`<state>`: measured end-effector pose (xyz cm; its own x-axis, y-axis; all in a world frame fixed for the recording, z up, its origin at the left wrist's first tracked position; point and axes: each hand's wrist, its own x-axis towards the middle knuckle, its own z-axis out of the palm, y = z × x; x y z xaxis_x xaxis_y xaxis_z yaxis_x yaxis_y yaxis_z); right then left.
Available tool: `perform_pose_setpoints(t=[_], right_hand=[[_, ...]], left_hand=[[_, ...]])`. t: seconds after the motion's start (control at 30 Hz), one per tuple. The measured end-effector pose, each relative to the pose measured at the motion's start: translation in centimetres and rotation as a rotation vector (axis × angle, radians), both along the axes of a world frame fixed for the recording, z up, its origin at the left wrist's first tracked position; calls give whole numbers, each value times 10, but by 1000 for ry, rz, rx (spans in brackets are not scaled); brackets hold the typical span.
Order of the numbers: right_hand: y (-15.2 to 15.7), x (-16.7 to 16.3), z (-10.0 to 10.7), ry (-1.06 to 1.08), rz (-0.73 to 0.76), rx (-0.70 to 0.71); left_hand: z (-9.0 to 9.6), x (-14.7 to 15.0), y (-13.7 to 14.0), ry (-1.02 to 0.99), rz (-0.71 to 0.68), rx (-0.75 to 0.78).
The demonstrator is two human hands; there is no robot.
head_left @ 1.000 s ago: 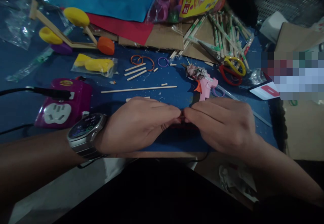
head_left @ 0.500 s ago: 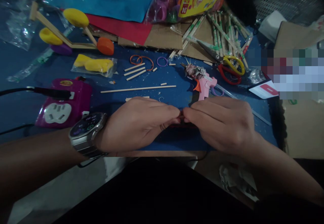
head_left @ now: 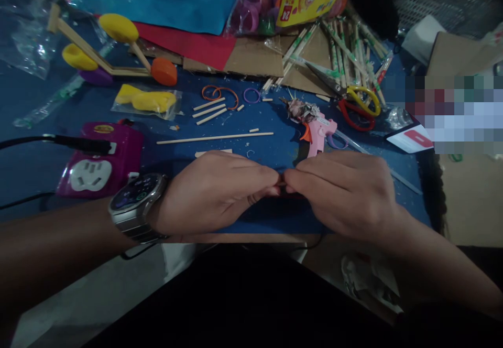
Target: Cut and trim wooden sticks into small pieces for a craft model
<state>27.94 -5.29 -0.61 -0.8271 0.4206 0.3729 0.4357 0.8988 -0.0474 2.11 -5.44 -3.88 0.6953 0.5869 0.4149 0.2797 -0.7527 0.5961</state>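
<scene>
Held piece: a small dark reddish piece [head_left: 282,184] sits pinched between the fingertips of both hands, low over the near edge of the blue work mat [head_left: 47,175]; most of it is hidden, so its shape cannot be told.
Left hand [head_left: 214,193]: palm down, fingers curled, tips closed on the piece's left end; a silver wristwatch [head_left: 135,204] is on the wrist.
Right hand [head_left: 346,193]: palm down, fingers bent, tips closed on the right end, touching the left fingertips.
Axis: the visible bit appears to run left to right between the hands; which way it points cannot be told.
Behind the hands: a pink hot-glue gun [head_left: 316,128] lies just beyond the right knuckles, and a long thin wooden stick [head_left: 214,138] lies crosswise beyond the left.
Farther off: red-and-yellow-handled scissors [head_left: 356,104], orange and purple rubber bands [head_left: 220,94], short cut sticks [head_left: 210,111].
Left side: a purple power strip [head_left: 98,162] with a black plug.
</scene>
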Motion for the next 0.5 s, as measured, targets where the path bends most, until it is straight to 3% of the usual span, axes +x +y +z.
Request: perform_pose_setpoints(t=[0.33,0.5], right_hand=[[-1,3,-2,-65,-45,-74],[0,2,-1,-44,3,-76]], left_hand=[[-4,0,-2,7,10,-49],[-4,0,-2,-23,-23,-80]])
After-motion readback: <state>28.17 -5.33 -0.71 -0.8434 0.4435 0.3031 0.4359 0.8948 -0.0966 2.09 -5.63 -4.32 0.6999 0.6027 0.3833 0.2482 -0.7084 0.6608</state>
